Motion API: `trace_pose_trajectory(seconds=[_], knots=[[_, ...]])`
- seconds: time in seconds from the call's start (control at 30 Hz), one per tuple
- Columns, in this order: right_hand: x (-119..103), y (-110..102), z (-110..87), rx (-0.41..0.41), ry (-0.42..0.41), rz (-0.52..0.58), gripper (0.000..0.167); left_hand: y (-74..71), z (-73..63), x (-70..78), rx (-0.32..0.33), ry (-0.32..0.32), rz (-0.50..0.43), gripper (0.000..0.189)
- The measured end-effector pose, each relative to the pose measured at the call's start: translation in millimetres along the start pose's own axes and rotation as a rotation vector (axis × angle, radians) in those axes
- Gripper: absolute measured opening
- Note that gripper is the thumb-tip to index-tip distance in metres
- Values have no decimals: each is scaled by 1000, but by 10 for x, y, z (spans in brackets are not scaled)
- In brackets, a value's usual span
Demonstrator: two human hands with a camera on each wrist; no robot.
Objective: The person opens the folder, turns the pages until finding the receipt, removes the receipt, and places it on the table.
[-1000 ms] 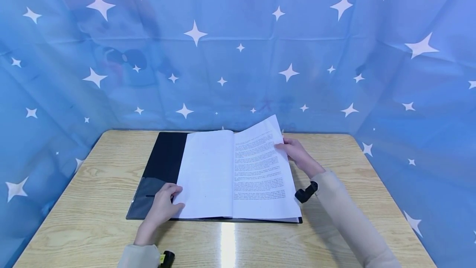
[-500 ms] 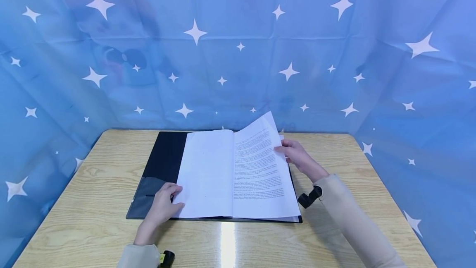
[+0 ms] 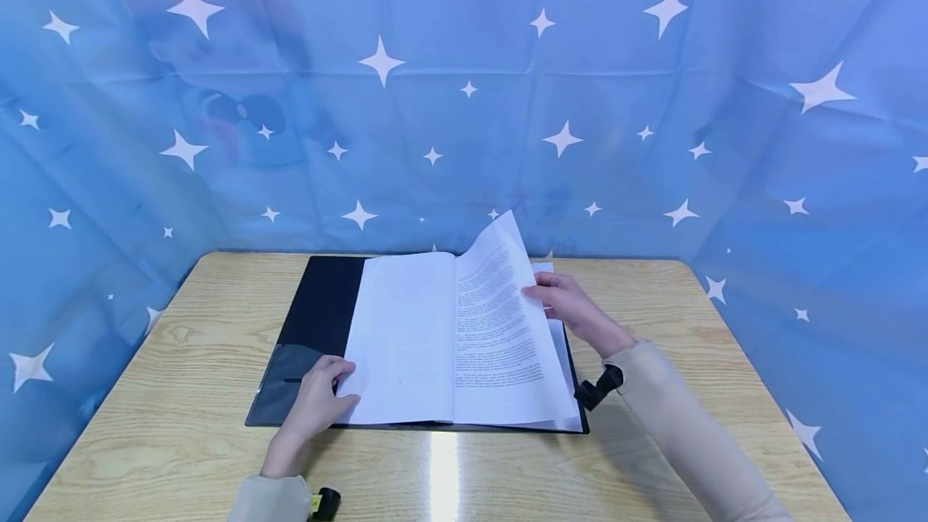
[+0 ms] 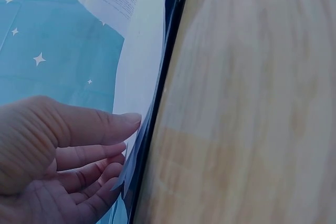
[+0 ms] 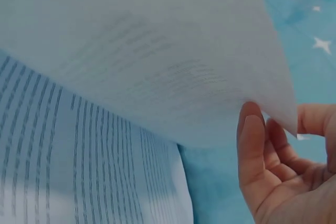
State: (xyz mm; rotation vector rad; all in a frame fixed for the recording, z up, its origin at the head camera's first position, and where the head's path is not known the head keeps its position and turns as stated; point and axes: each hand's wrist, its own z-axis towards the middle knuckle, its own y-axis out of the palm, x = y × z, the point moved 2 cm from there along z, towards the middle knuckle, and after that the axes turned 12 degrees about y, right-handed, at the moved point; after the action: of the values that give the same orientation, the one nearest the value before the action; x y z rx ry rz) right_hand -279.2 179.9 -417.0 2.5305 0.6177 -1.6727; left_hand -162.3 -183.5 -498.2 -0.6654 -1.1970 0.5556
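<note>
A black folder [image 3: 329, 296] lies open on the table with white pages in it. My left hand [image 3: 319, 393] rests at the left edge of the blank-looking left page [image 3: 402, 337], thumb and fingers spread apart and touching it. In the left wrist view, the left hand's thumb [image 4: 105, 125] lies along the paper's edge. My right hand [image 3: 576, 308] pinches the outer edge of a printed page [image 3: 496, 329], lifted and bowed on the right side. The right wrist view has this lifted page [image 5: 157, 66] above another printed sheet [image 5: 89, 156].
The wooden table [image 3: 167, 393] extends around the folder. A blue curtain with white stars [image 3: 464, 143] hangs behind and at both sides. A dark translucent pocket [image 3: 290, 377] covers the folder's lower left corner.
The right hand has drawn the printed page leftward, bending it more, and its top corner has risen. More of the sheet beneath shows at the right. The left hand has stayed still.
</note>
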Motion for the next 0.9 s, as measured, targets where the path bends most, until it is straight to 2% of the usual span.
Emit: trace_pose_trajectory(seconds=[0.27, 0.57, 0.9], knots=[[-76, 166, 21, -7, -7, 14, 35, -3, -6, -3, -2, 2, -3, 39], [-176, 362, 39, -94, -46, 52, 43, -4, -3, -16, -3, 2, -4, 40], [-265, 577, 92, -83, -47, 100, 40, -5, 2, -8, 3, 9, -10, 39]])
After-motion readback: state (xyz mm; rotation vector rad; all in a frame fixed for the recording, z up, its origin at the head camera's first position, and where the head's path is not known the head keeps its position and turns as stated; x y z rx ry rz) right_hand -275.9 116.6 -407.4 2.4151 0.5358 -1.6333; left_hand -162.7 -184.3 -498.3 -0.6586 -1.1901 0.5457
